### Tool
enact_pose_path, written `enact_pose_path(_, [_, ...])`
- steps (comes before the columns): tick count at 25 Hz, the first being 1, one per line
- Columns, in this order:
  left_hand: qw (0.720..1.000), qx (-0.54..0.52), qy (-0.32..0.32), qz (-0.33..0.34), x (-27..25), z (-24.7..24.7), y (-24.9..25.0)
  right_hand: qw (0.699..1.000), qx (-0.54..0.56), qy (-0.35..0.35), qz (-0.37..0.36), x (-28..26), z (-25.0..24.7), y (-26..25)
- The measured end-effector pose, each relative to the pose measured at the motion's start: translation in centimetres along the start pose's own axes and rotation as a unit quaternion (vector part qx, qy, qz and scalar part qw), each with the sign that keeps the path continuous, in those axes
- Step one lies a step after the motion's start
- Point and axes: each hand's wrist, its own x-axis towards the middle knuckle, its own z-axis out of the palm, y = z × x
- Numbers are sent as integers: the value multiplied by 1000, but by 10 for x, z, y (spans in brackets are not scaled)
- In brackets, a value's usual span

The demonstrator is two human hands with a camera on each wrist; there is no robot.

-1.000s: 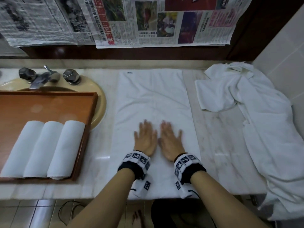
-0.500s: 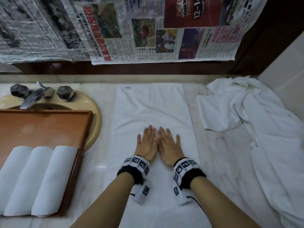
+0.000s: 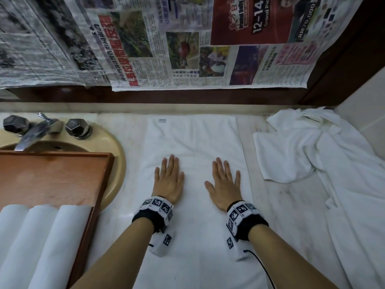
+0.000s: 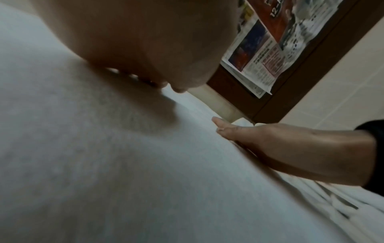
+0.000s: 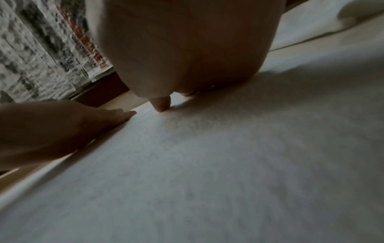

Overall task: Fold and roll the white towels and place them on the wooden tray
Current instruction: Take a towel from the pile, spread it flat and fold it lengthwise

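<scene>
The left hand (image 4: 145,41) lies flat on the white towel (image 4: 145,180), the right hand (image 4: 280,141) flat beside it, newspaper (image 4: 268,55) hanging behind.

Newspaper sheets (image 3: 187,49) hang along the dark wooden wall panel (image 3: 166,97) behind the marble tabletop (image 3: 281,205), also seen in the left wrist view (image 4: 268,54) and the right wrist view (image 5: 41,54). At the far left a beige sink basin (image 3: 116,163) is set into the tabletop, with a metal faucet (image 3: 31,134) between two dark faceted knobs (image 3: 76,127). Pale wall tiles (image 3: 364,115) close off the right side.
</scene>
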Motion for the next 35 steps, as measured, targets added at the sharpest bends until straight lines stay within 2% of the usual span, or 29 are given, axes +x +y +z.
enact_pose_path(3, [999, 3, -15, 28, -22, 5, -6, 1000, 2, -15, 8, -19, 11, 3])
enact_pose_path(6, [997, -70, -21, 15, -35, 4, 9, 1000, 17, 5, 26, -27, 14, -6])
enact_pose_path(7, [994, -106, -25, 27, -34, 4, 19, 1000, 11, 18, -3, -25, 10, -12])
enact_pose_path(9, [983, -152, -48, 87, -25, 6, 39, 994, -13, 9, -106, -10, 3, -23])
enact_pose_path(11, [987, -110, -53, 109, -9, 11, 36, 989, -35, -8, -142, 9, -4, -18])
enact_pose_path(12, [993, -68, -33, 87, 0, 9, 24, 992, -46, 0, -119, 19, -8, -5])
enact_pose_path(14, [1000, -10, 16, -6, 11, -4, -7, 999, -44, 9, -14, 33, -24, 29])
enact_pose_path(16, [991, -24, 50, -119, 14, -25, -27, 996, -14, 0, 92, 42, -47, 52])
enact_pose_path(17, [987, -46, 57, -143, 16, -33, -24, 994, -11, 5, 106, 46, -56, 50])
enact_pose_path(18, [988, -71, 55, -124, 18, -37, -11, 997, -15, 17, 80, 51, -61, 40])
enact_pose_path(21, [991, -120, -40, 52, 28, -20, 47, 996, -3, -27, -79, 58, -50, -7])
enact_pose_path(22, [990, -101, -55, 77, 32, -12, 52, 994, -12, -34, -107, 59, -41, -8])
enact_pose_path(23, [994, -67, -46, 70, 38, -12, 46, 993, -26, -27, -111, 61, -38, 0])
enact_pose_path(24, [999, -33, -21, 32, 46, -16, 32, 995, -36, -10, -93, 65, -38, 15])
enact_pose_path(27, [985, -35, 26, -169, 55, -46, -9, 999, -2, 4, 47, 69, -60, 57])
enact_pose_path(28, [977, -55, 30, -202, 56, -54, -9, 997, -2, -2, 71, 71, -66, 59])
enact_pose_path(29, [980, -66, 34, -183, 59, -58, 2, 998, -9, 1, 56, 74, -70, 51])
enact_pose_path(30, [990, -71, 29, -120, 63, -56, 19, 1000, -10, 5, 9, 79, -71, 37])
enact_pose_path(32, [995, -88, -31, 27, 75, -39, 57, 996, 24, -10, -84, 91, -67, 9])
enact_pose_path(33, [992, -86, -63, 64, 81, -32, 68, 994, 39, -19, -103, 95, -65, 1])
enact_pose_path(35, [994, -39, -74, 75, 95, -25, 64, 993, 33, -14, -109, 104, -62, 2])
